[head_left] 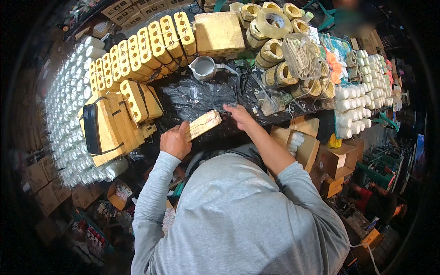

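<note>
My left hand (pixel 176 141) is closed around the near end of a long, narrow yellow mold block (pixel 203 125), tilted up to the right. A groove or seam runs along it. Just beyond its far end is my right hand (pixel 238 117), its fingers bent together as in a pinch; what they hold, if anything, is too small or dark to make out. Both hands are over the near part of a table covered with black plastic sheet (pixel 197 98). A white pouring jug (pixel 203 68) stands farther back on the sheet.
Yellow blocks with round holes (pixel 144 46) stand in a row at the back left. A black phone (pixel 91 129) rests against yellow blocks. Round molds (pixel 270 54), a tape roll (pixel 274 24) and a tub of sticks (pixel 302 57) crowd the right. White candles (pixel 352 112) stand beyond.
</note>
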A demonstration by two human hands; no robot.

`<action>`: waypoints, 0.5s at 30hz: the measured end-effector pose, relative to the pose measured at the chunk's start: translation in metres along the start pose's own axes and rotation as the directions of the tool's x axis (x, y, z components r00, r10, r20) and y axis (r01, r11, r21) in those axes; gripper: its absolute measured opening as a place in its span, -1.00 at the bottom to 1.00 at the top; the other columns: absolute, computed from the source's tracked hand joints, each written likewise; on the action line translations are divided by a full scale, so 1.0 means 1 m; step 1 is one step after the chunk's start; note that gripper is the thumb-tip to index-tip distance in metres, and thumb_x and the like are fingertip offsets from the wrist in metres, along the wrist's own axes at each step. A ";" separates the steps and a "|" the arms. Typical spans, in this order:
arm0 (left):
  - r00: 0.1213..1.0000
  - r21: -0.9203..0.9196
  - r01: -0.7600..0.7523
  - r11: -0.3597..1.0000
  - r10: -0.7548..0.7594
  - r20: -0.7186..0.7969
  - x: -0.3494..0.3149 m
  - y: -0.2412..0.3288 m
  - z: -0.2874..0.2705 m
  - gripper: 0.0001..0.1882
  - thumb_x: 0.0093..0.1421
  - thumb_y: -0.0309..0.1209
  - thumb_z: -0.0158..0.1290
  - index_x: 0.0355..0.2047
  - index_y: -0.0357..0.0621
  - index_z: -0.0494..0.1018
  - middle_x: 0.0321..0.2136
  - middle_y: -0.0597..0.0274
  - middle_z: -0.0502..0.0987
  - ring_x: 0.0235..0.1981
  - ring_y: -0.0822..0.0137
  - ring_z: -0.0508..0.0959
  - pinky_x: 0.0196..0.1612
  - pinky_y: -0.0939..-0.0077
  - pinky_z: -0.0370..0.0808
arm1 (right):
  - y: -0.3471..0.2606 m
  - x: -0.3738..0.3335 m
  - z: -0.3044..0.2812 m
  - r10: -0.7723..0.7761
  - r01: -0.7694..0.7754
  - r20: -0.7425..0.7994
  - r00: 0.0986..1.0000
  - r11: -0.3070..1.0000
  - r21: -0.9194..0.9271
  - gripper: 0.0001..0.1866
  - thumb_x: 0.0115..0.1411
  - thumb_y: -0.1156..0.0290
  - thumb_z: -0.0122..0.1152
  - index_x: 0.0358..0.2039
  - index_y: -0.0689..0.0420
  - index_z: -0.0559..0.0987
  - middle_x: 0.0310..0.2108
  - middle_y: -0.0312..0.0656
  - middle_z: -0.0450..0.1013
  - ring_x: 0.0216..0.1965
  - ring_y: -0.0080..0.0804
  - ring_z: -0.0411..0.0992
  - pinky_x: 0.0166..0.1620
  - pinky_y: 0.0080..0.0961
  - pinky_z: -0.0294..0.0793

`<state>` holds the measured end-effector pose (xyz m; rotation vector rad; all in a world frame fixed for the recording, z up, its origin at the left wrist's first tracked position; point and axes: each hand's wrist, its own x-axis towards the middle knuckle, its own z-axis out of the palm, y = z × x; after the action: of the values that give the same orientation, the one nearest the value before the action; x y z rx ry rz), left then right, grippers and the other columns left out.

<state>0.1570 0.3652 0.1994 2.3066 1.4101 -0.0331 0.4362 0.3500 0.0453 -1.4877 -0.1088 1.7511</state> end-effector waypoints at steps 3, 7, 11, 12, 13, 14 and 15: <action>0.998 0.041 -0.021 0.999 0.018 0.061 0.008 -0.001 0.006 -0.40 -0.10 -0.46 0.32 0.02 -0.05 0.44 -0.24 -0.02 0.65 -0.19 -0.12 0.69 -0.18 -0.01 0.63 | -0.013 -0.014 0.003 -0.054 0.054 0.015 0.998 0.998 0.032 -0.81 0.34 0.33 0.41 -0.20 0.13 0.60 -0.35 -0.26 0.59 -0.33 -0.48 0.51 -0.24 -0.45 0.52; 0.994 0.084 -0.053 0.995 0.045 0.103 0.004 0.001 0.014 -0.40 -0.09 -0.46 0.32 0.00 -0.07 0.39 -0.20 -0.02 0.61 -0.18 -0.13 0.68 -0.20 -0.03 0.63 | -0.025 -0.033 0.013 -0.245 0.264 0.114 0.963 0.944 -0.199 -0.76 0.31 0.35 0.45 -0.26 0.18 0.55 -0.49 -0.27 0.51 -0.51 -0.54 0.41 -0.40 -0.46 0.44; 0.997 0.103 -0.032 0.994 0.025 0.070 0.004 0.002 0.015 -0.49 -0.09 -0.49 0.31 -0.14 -0.08 0.33 -0.20 0.00 0.57 -0.16 -0.11 0.67 -0.21 -0.02 0.63 | -0.034 -0.060 0.031 -0.297 0.299 0.051 0.953 0.907 -0.298 -0.75 0.29 0.33 0.47 -0.24 0.17 0.55 -0.53 -0.27 0.49 -0.53 -0.56 0.41 -0.46 -0.49 0.41; 0.995 0.100 -0.031 0.995 0.020 0.102 0.005 0.003 0.014 -0.49 -0.08 -0.49 0.31 -0.13 -0.07 0.33 -0.19 0.00 0.57 -0.16 -0.11 0.66 -0.21 -0.02 0.64 | -0.037 -0.070 0.035 -0.302 0.301 0.045 0.952 0.902 -0.311 -0.74 0.28 0.31 0.48 -0.24 0.17 0.56 -0.53 -0.27 0.48 -0.52 -0.57 0.42 -0.46 -0.50 0.41; 0.995 0.093 -0.036 0.995 0.027 0.096 0.004 0.003 0.013 -0.49 -0.08 -0.50 0.31 -0.13 -0.07 0.33 -0.19 0.01 0.57 -0.16 -0.11 0.66 -0.21 -0.02 0.64 | -0.041 -0.079 0.040 -0.270 0.249 -0.014 0.963 0.903 -0.350 -0.73 0.27 0.30 0.49 -0.23 0.16 0.56 -0.53 -0.26 0.48 -0.51 -0.58 0.42 -0.47 -0.51 0.40; 0.994 0.084 -0.039 0.996 0.031 0.101 0.002 0.003 0.013 -0.49 -0.08 -0.50 0.31 -0.12 -0.07 0.34 -0.18 0.01 0.57 -0.16 -0.11 0.66 -0.20 -0.01 0.64 | -0.045 -0.088 0.045 -0.289 0.266 0.013 0.957 0.862 -0.432 -0.72 0.26 0.28 0.49 -0.23 0.17 0.58 -0.54 -0.22 0.50 -0.52 -0.54 0.44 -0.46 -0.48 0.42; 0.996 0.074 -0.043 0.996 0.036 0.088 0.001 0.003 0.012 -0.49 -0.08 -0.50 0.31 -0.12 -0.07 0.34 -0.18 0.01 0.57 -0.17 -0.11 0.66 -0.20 -0.01 0.64 | -0.050 -0.099 0.049 -0.276 0.224 -0.019 0.961 0.817 -0.532 -0.71 0.24 0.27 0.49 -0.23 0.17 0.59 -0.54 -0.18 0.51 -0.53 -0.50 0.46 -0.45 -0.44 0.44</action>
<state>0.1624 0.3605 0.1895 2.3641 1.3419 -0.1752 0.4167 0.3427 0.1648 -1.8406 -0.7583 1.4920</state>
